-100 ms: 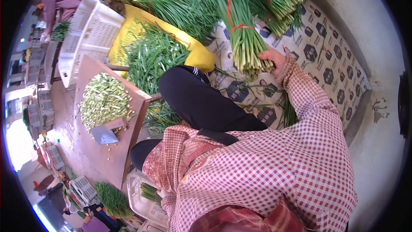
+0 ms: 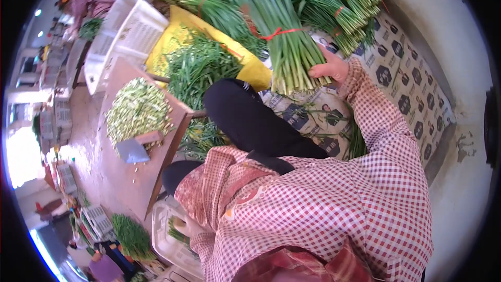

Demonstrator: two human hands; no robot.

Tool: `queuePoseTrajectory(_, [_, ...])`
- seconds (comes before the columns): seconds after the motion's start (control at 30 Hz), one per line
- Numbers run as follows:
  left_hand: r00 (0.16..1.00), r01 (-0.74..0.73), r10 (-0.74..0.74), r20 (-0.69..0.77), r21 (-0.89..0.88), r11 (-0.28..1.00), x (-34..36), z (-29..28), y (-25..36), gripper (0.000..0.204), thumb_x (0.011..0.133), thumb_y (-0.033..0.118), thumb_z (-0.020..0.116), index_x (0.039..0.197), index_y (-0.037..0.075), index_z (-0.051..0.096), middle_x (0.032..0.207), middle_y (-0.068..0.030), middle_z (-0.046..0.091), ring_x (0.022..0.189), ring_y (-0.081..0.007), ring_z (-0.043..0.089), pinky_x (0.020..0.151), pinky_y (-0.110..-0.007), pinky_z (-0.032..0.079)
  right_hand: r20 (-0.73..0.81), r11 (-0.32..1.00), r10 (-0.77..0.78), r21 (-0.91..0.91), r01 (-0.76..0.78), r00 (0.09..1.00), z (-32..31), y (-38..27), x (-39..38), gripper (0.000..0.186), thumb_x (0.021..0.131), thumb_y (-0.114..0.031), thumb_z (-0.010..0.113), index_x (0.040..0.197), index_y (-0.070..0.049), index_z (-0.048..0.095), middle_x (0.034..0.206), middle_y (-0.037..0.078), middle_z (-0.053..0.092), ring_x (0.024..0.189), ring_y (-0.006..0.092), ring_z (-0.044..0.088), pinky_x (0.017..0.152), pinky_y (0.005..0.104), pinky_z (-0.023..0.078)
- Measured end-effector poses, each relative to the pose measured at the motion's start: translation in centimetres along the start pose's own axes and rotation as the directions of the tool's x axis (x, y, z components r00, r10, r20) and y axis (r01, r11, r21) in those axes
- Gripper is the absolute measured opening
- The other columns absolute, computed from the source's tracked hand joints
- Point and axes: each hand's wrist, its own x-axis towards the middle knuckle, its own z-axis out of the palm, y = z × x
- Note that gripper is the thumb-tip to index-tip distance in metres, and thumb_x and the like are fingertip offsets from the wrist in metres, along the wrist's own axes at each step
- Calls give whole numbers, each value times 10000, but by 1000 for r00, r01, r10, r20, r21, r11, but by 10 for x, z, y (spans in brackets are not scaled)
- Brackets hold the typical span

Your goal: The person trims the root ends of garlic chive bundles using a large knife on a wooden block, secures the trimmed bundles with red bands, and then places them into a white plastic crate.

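Observation:
My right hand [image 2: 333, 68] is closed round the cut-end side of a thick bunch of chive-like green stalks [image 2: 292, 55]. A red tie crosses this bunch, and its pale ends point toward me. Low on the left, my left hand [image 2: 189, 227] grips a smaller bunch of green stalks [image 2: 177, 231] over a white plastic crate [image 2: 160, 224]; my sleeve and the checked smock partly hide that hand. Beside my left knee stands a wooden board [image 2: 117, 177] bearing a heap of chopped pale stalk ends [image 2: 136, 107] and a cleaver [image 2: 132, 150].
More tied bunches [image 2: 344, 15] lie at the far side on a printed sheet [image 2: 412, 73]. Loose green leaves [image 2: 201, 68] fill a yellow sack [image 2: 254, 70] near a white basket [image 2: 112, 42]. A pale wall [image 2: 459, 104] rises at right. Other people are at far left.
The bunch in my right hand has turned, its leafy end swinging left and its ends now more level. More of my left hand shows. The whole view has shifted slightly.

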Motion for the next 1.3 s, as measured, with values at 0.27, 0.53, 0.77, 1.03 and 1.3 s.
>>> queuePoseTrajectory(0.27, [-183,-937,933,310,-342,-71,-80,14,191,265,655,24,682,919,27,670,999,-114,638,1030,-301,589,866,-423,499,776,537,-35,-517,667,630,225,-50,75,997,569,-271,775,1375,-8,250,1238,202,490,1097,286,518,946,374,420])
queuePoseTrajectory(0.53, [507,-838,612,607,179,516,-48,6,124,1195,486,336,841,1400,-44,173,1322,-268,400,1262,-415,360,1048,-460,285,974,513,225,-81,855,-43,340,74,88,833,541,-227,728,1279,4,418,1208,244,497,1130,339,498,957,406,415])
queuePoseTrajectory(0.77, [773,-628,396,495,513,585,-38,-28,86,1257,443,382,859,1404,-31,162,1249,-236,481,1208,-359,441,1004,-449,320,869,237,106,-494,837,483,369,42,191,458,832,-362,596,1101,6,549,949,217,610,914,333,591,846,410,478])
queuePoseTrajectory(1.03, [840,-541,404,363,511,668,-20,-35,75,1181,486,360,843,1403,-12,199,1266,-239,459,1204,-369,425,1008,-469,300,652,23,288,-737,676,701,383,76,219,491,800,-277,632,1139,24,443,1107,232,523,1016,354,562,875,399,466])
queuePoseTrajectory(1.3, [837,-547,453,306,481,686,-35,-42,55,1221,495,277,850,1415,-46,116,1338,-261,367,1188,-410,392,1015,-482,274,478,548,562,-827,129,675,395,87,229,423,729,-135,623,1076,15,433,885,160,583,767,251,605,637,359,505])
